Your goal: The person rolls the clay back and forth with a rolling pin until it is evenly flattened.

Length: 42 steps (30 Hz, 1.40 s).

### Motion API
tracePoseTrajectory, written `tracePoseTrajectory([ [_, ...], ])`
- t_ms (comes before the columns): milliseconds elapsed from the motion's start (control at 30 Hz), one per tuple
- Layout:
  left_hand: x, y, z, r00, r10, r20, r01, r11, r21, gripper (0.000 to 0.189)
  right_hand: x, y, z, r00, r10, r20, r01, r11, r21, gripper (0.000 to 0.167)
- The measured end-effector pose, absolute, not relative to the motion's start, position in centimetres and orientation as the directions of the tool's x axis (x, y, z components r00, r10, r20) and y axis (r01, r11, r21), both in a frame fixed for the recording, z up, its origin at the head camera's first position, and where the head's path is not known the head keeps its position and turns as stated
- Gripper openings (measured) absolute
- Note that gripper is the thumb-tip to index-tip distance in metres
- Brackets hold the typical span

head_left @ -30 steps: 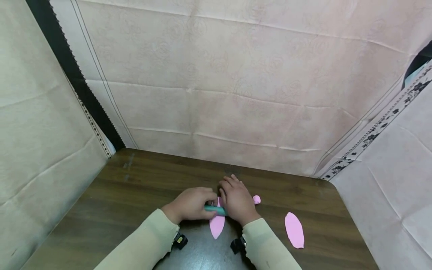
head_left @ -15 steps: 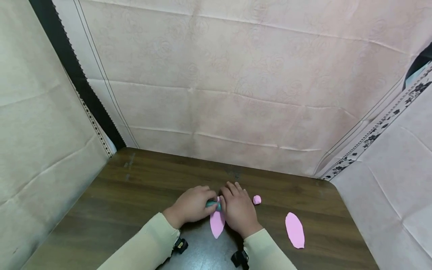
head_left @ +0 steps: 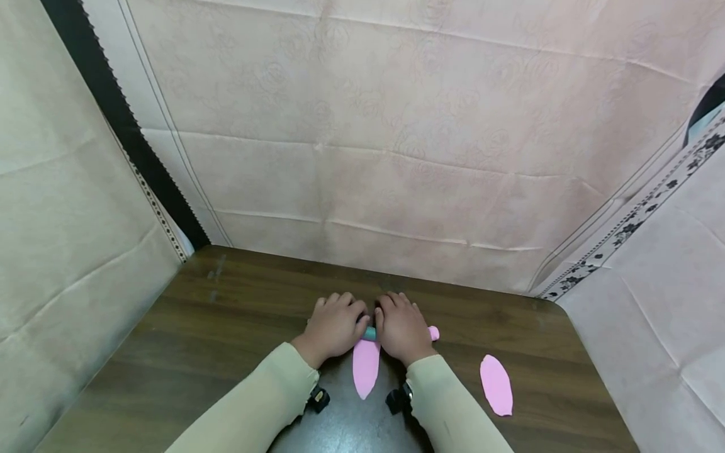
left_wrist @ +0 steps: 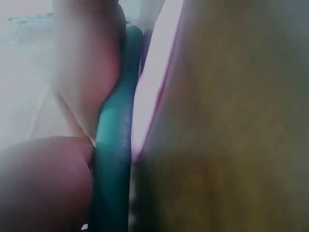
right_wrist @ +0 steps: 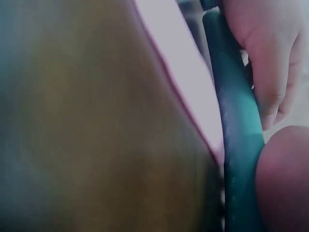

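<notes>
A teal rolling pin (head_left: 369,333) lies across a leaf-shaped, flattened pink piece of clay (head_left: 365,371) on the table. My left hand (head_left: 337,327) rests over the pin's left part, its fingers reaching forward. On the right part lies my right hand (head_left: 403,331), palm down with fingers stretched toward the far edge. Only a short length of the pin shows between the hands in the head view. Close up, the left wrist view has the pin (left_wrist: 113,130) running under the fingers beside the clay's thin edge (left_wrist: 154,72). The right wrist view shows the pin (right_wrist: 241,121) against that hand.
A small pink clay lump (head_left: 433,333) sits just right of my right hand. Farther right lies a second flat pink oval (head_left: 496,385). The wooden table (head_left: 238,340) is bordered by pale cloth walls (head_left: 362,157) at the back and sides.
Both hands have shifted, and the rolling pin has moved away from the body over the clay. My left fingers, curled round the pin before, now extend forward over it.
</notes>
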State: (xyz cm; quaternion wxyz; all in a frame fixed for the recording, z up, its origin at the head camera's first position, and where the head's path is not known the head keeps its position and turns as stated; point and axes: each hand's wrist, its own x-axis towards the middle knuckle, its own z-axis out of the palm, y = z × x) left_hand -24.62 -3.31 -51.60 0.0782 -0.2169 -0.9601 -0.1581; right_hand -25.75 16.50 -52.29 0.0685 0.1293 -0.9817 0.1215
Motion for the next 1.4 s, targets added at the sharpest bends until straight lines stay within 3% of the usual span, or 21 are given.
tracePoseTrajectory([
  [433,-30.3,-3.1,-51.5,-0.915,0.379,0.137,0.403,0.856,0.323,0.023,-30.1,16.5,-51.3,-0.954,-0.247,0.172,-0.269,0.956,-0.119,0.041],
  [633,-31.3,-2.9,-51.5,-0.922,0.366,0.124,0.386,0.855,0.347,0.019,-31.0,16.2,-51.2,-0.957,-0.232,0.174,-0.246,0.967,-0.06,0.04],
  [900,-31.6,-3.1,-51.5,-0.918,0.378,0.12,0.395,0.841,0.37,0.019,-31.5,16.1,-51.2,-0.963,-0.22,0.158,-0.233,0.97,-0.066,0.04],
  [1133,-31.0,-4.1,-50.4,-0.853,0.509,0.117,0.509,0.763,0.399,0.017,-31.3,16.0,-50.8,-0.953,-0.25,0.172,-0.264,0.963,-0.063,0.038],
  [1300,-30.2,-5.6,-49.9,-0.779,0.616,0.117,0.605,0.692,0.394,0.024,-31.2,16.4,-50.3,-0.942,-0.276,0.192,-0.297,0.951,-0.085,0.037],
  [1400,-29.4,-6.8,-49.9,-0.766,0.633,0.111,0.618,0.676,0.401,0.028,-30.3,16.7,-49.3,-0.928,-0.291,0.232,-0.325,0.938,-0.124,0.036],
])
